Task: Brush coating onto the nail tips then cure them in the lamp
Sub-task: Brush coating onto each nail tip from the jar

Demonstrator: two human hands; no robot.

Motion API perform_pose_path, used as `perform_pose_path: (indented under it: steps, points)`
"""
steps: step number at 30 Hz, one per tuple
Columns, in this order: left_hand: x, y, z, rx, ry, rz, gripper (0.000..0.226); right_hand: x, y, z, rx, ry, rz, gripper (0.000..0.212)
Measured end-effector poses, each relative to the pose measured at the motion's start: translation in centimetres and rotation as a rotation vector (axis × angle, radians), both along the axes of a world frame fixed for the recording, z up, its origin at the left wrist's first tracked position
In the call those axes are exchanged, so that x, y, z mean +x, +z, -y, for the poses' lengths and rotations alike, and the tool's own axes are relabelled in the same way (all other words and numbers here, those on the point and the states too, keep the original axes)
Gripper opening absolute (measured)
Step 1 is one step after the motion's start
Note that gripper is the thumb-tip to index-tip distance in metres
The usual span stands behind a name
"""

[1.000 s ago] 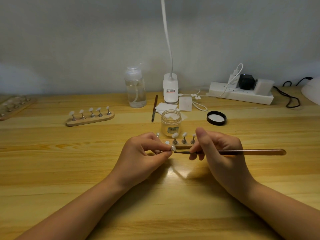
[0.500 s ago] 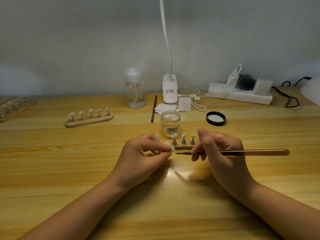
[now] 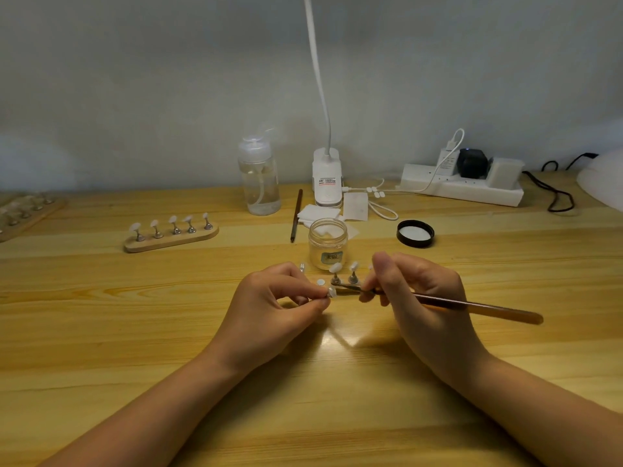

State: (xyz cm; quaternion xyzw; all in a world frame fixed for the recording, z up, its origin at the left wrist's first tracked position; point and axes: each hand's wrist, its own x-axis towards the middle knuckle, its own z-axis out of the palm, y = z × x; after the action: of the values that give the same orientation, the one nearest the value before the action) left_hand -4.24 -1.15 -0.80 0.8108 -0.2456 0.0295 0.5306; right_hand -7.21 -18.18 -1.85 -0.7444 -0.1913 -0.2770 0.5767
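My left hand (image 3: pixel 281 301) pinches a small peg topped with a white nail tip (image 3: pixel 331 292) between thumb and fingers. My right hand (image 3: pixel 416 294) grips a long brown brush (image 3: pixel 472 307) like a pen, its bristle end touching that nail tip. Just behind my hands lies a wooden holder with more nail tips on pegs (image 3: pixel 344 274), partly hidden by my fingers. An open glass jar of clear coating (image 3: pixel 327 243) stands behind it. A white curved shape, perhaps the curing lamp (image 3: pixel 603 178), shows at the far right edge.
A second wooden holder with several nail tips (image 3: pixel 171 232) lies at the left, another (image 3: pixel 25 212) at the far left edge. Behind stand a pump bottle (image 3: pixel 259 176), a clip desk lamp (image 3: pixel 326 176), a power strip (image 3: pixel 462 185), wipes (image 3: pixel 317 214), a spare brush (image 3: pixel 296 215) and the jar's black lid (image 3: pixel 415 233).
The brush tip drew back to the right from the nail tip half a second ago, and now it is back against it. My left hand has held still.
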Motion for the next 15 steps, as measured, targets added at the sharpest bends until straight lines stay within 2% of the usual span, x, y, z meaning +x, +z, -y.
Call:
perform_pose_path:
  steps: [3, 9, 15]
  points:
    - [-0.14, 0.07, -0.10, 0.002, -0.008, 0.005, 0.018, -0.02, 0.04, -0.01, -0.031, 0.013, -0.011, 0.037]
    - [-0.27, 0.09, -0.06, -0.003, -0.008, 0.011, 0.016, -0.33, -0.17, 0.13, 0.084, 0.022, -0.015, 0.036]
    - [-0.10, 0.05, 0.07, -0.009, -0.006, 0.014, 0.018, -0.32, -0.01, 0.10, -0.035, 0.019, -0.011, 0.033]
